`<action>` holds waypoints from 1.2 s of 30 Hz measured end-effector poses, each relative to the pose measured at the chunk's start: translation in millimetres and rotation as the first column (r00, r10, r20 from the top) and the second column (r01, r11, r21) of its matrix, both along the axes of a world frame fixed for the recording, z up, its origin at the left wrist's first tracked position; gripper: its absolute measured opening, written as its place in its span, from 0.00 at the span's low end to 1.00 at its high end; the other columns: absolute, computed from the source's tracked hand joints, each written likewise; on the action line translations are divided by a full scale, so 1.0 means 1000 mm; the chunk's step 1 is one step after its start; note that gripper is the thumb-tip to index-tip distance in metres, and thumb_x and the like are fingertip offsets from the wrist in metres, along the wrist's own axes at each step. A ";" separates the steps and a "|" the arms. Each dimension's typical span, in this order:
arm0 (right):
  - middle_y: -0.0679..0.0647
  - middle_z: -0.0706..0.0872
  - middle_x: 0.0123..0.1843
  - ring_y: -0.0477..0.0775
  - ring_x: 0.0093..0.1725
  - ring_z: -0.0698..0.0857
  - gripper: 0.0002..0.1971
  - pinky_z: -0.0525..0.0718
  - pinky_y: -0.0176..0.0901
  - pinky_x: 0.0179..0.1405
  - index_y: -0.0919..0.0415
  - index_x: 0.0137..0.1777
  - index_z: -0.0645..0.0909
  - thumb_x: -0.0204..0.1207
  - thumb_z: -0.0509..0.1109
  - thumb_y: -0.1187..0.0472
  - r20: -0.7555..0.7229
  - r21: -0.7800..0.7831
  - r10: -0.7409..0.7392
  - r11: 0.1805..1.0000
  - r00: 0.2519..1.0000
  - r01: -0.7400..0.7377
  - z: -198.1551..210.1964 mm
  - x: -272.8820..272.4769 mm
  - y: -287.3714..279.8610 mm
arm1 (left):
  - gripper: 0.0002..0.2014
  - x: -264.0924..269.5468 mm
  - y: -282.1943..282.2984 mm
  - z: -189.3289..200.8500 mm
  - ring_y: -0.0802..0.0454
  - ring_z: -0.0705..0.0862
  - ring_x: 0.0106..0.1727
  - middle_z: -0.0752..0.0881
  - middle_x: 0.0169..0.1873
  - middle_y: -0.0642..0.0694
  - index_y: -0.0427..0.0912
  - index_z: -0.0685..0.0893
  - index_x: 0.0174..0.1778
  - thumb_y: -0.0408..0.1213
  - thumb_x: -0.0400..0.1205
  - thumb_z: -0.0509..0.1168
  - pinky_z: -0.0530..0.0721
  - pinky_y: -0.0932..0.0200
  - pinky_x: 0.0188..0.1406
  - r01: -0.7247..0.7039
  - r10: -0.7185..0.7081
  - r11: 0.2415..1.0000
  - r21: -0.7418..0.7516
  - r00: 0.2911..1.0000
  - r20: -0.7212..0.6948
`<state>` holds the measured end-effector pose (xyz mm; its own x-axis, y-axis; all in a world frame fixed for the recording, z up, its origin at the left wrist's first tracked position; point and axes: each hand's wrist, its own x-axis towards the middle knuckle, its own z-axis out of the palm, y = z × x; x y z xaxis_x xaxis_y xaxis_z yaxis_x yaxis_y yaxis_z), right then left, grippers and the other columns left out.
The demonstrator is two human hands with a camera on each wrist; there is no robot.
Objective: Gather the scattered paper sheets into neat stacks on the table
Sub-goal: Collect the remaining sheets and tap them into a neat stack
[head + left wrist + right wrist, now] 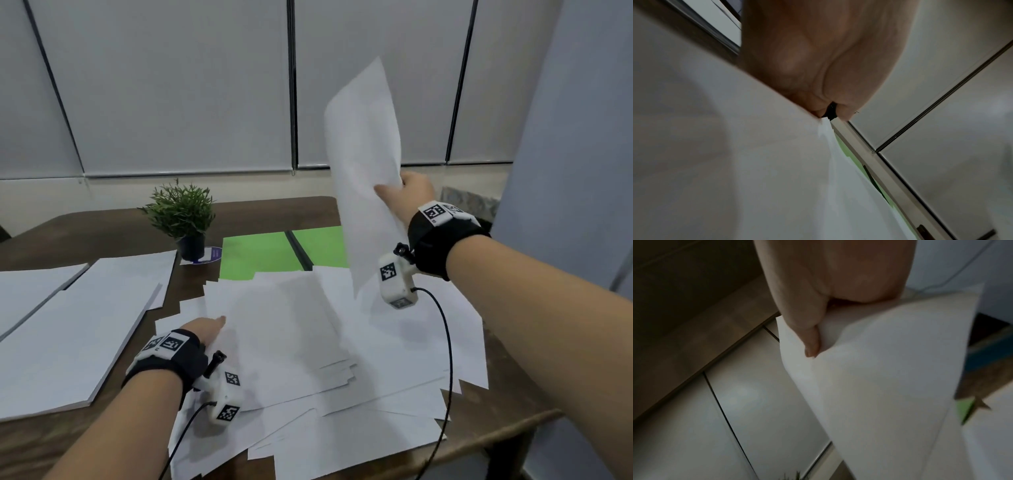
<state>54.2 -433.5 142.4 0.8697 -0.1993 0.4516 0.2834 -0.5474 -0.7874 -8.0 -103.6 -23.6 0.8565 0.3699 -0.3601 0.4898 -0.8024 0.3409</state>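
The right hand [412, 192] is raised above the right half of the desk [102, 233]. Its thumb and fingers [812, 344] pinch one edge of a single white sheet [366, 164], which stands nearly upright in the air, clear of the desk.

The left hand [205, 330] lies low over the near-left part of the scattered sheets [342, 359]. Its fingers are hidden under a top sheet [284, 318], whose left edge crosses the hand; whether the fingers grip that sheet cannot be told.

The scattered sheets cover the near-centre and right of the desk in a loose, overlapping heap. Two squared stacks [78, 325] lie along the left edge of the desk. Green sheets [260, 253] lie beyond the heap, toward the far edge. A potted plant [181, 212] stands far-left of the green sheets.
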 end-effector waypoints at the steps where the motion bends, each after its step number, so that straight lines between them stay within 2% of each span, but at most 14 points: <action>1: 0.56 0.90 0.47 0.57 0.47 0.88 0.12 0.85 0.44 0.49 0.60 0.53 0.87 0.74 0.73 0.55 -0.028 0.070 0.046 0.997 0.999 -0.044 -0.007 0.001 0.009 | 0.29 0.004 0.004 -0.003 0.40 0.67 0.78 0.67 0.78 0.34 0.31 0.65 0.78 0.50 0.90 0.40 0.64 0.57 0.74 -0.054 0.057 0.996 -0.072 0.998 0.037; 5: 0.59 0.90 0.45 0.61 0.46 0.90 0.11 0.88 0.49 0.50 0.63 0.54 0.87 0.75 0.73 0.58 -0.158 0.235 0.185 0.961 0.970 -0.145 -0.052 -0.001 0.036 | 0.40 0.008 0.012 -0.011 0.38 0.66 0.79 0.67 0.77 0.32 0.31 0.65 0.79 0.61 0.86 0.35 0.57 0.51 0.80 -0.199 0.264 0.903 -0.380 0.956 0.126; 9: 0.61 0.89 0.52 0.61 0.49 0.87 0.15 0.85 0.46 0.52 0.68 0.58 0.85 0.75 0.73 0.60 -0.374 0.181 0.163 0.978 0.913 -0.100 -0.105 0.001 0.045 | 0.49 0.012 0.020 -0.021 0.38 0.76 0.71 0.75 0.72 0.35 0.37 0.71 0.77 0.75 0.76 0.37 0.68 0.43 0.76 -0.279 0.448 0.709 -0.648 0.887 0.108; 12: 0.60 0.85 0.58 0.62 0.59 0.84 0.22 0.79 0.42 0.54 0.70 0.68 0.78 0.77 0.72 0.59 -0.564 -0.005 0.073 0.996 0.822 -0.092 -0.140 -0.001 0.048 | 0.51 0.005 0.015 -0.015 0.36 0.86 0.49 0.84 0.56 0.37 0.34 0.68 0.79 0.76 0.75 0.41 0.88 0.47 0.48 -0.308 0.489 0.628 -0.715 0.871 0.054; 14: 0.61 0.84 0.64 0.62 0.63 0.83 0.30 0.79 0.42 0.60 0.69 0.74 0.74 0.75 0.75 0.56 -0.662 -0.097 0.039 0.986 0.749 -0.136 -0.160 -0.001 0.051 | 0.55 0.000 0.013 -0.011 0.35 0.84 0.36 0.78 0.49 0.42 0.36 0.62 0.80 0.80 0.70 0.46 0.88 0.52 0.28 -0.285 0.480 0.620 -0.731 0.875 0.066; 15: 0.61 0.85 0.63 0.62 0.61 0.84 0.31 0.80 0.43 0.61 0.68 0.72 0.76 0.72 0.77 0.55 -0.688 -0.116 0.043 0.979 0.724 -0.168 -0.168 0.001 0.053 | 0.60 0.000 0.013 -0.012 0.35 0.86 0.39 0.81 0.64 0.37 0.40 0.64 0.81 0.84 0.63 0.50 0.88 0.52 0.32 -0.270 0.466 0.610 -0.745 0.882 0.062; 16: 0.60 0.86 0.62 0.62 0.60 0.85 0.32 0.81 0.45 0.61 0.67 0.70 0.78 0.68 0.79 0.53 -0.704 -0.129 0.059 0.969 0.708 -0.209 -0.171 0.001 0.057 | 0.64 0.003 0.015 -0.015 0.38 0.86 0.43 0.72 0.74 0.33 0.44 0.69 0.79 0.86 0.53 0.55 0.87 0.51 0.37 -0.239 0.431 0.615 -0.751 0.900 0.067; 17: 0.60 0.85 0.63 0.61 0.60 0.85 0.36 0.81 0.47 0.62 0.66 0.69 0.79 0.64 0.82 0.49 -0.712 -0.152 0.073 0.955 0.698 -0.256 -0.175 0.003 0.062 | 0.62 0.002 0.015 -0.016 0.42 0.86 0.49 0.80 0.68 0.39 0.48 0.75 0.75 0.86 0.49 0.59 0.86 0.51 0.44 -0.210 0.397 0.629 -0.748 0.914 0.077; 19: 0.58 0.85 0.65 0.61 0.61 0.84 0.49 0.81 0.51 0.65 0.61 0.70 0.78 0.47 0.82 0.37 -0.712 -0.216 0.090 0.916 0.697 -0.338 -0.184 0.013 0.072 | 0.48 0.000 0.017 -0.017 0.44 0.82 0.59 0.79 0.68 0.42 0.47 0.79 0.69 0.75 0.59 0.69 0.81 0.50 0.59 -0.189 0.382 0.661 -0.726 0.918 0.109; 21: 0.55 0.85 0.64 0.60 0.61 0.84 0.54 0.80 0.53 0.65 0.58 0.68 0.79 0.39 0.77 0.29 -0.706 -0.257 0.094 0.890 0.702 -0.378 -0.189 0.017 0.083 | 0.33 -0.001 0.014 -0.019 0.44 0.81 0.51 0.80 0.67 0.38 0.39 0.81 0.62 0.58 0.69 0.76 0.82 0.50 0.59 -0.223 0.384 0.716 -0.661 0.917 0.106; 26: 0.58 0.76 0.74 0.62 0.70 0.77 0.37 0.74 0.54 0.71 0.57 0.77 0.67 0.72 0.69 0.40 -0.697 -0.340 0.052 0.854 0.716 -0.393 -0.189 0.004 0.096 | 0.24 -0.008 0.005 -0.022 0.40 0.82 0.64 0.82 0.63 0.37 0.28 0.78 0.64 0.37 0.76 0.73 0.80 0.49 0.66 -0.140 0.227 0.929 -0.344 0.947 0.229; 29: 0.59 0.76 0.74 0.62 0.70 0.77 0.40 0.74 0.53 0.71 0.59 0.80 0.62 0.73 0.72 0.44 -0.701 -0.269 0.093 0.884 0.707 -0.382 -0.188 0.003 0.097 | 0.16 -0.017 0.006 -0.022 0.38 0.83 0.60 0.84 0.58 0.36 0.31 0.79 0.59 0.29 0.75 0.69 0.81 0.45 0.63 -0.054 0.249 0.903 -0.426 0.874 0.417; 33: 0.59 0.76 0.70 0.60 0.68 0.77 0.49 0.73 0.54 0.72 0.62 0.83 0.57 0.71 0.68 0.32 -0.683 -0.100 0.159 0.946 0.713 -0.307 -0.170 -0.001 0.096 | 0.15 -0.039 0.013 0.000 0.46 0.84 0.58 0.85 0.57 0.44 0.40 0.77 0.61 0.29 0.79 0.66 0.81 0.45 0.64 0.136 0.277 0.815 -0.564 0.763 0.584; 36: 0.56 0.78 0.71 0.58 0.66 0.79 0.36 0.74 0.45 0.66 0.64 0.72 0.71 0.75 0.68 0.36 -0.546 0.042 0.294 0.945 0.784 -0.324 -0.148 -0.015 0.102 | 0.17 -0.056 0.018 0.023 0.48 0.84 0.61 0.84 0.60 0.45 0.41 0.75 0.65 0.27 0.81 0.65 0.80 0.46 0.66 0.290 0.297 0.732 -0.617 0.679 0.671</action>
